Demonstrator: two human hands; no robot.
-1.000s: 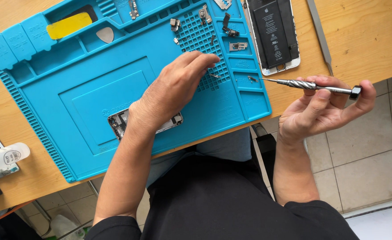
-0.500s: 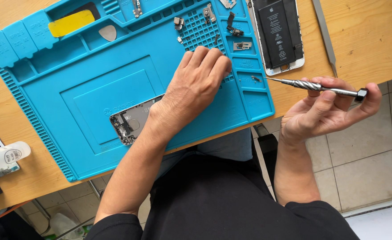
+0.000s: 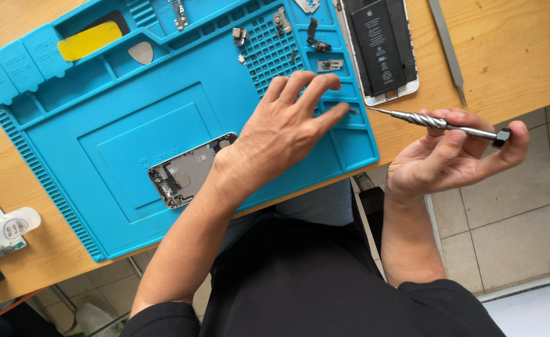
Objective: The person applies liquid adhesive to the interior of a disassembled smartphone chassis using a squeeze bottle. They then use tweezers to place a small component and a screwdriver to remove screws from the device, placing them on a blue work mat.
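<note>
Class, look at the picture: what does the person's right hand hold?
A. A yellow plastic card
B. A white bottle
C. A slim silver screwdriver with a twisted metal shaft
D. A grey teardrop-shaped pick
C: the right hand grips the slim silver screwdriver with a twisted metal shaft beside the table edge, its tip pointing toward the blue silicone work mat, where the left hand rests.

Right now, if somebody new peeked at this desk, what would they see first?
First comes the big bright blue work mat covering most of the wooden desk. The left hand lies spread across it, fingers by the small parts tray, with an opened phone shell just beside the wrist. Past the mat's right edge, the right hand holds a slim silver screwdriver, and a phone body with a black battery lies at the top.
</note>
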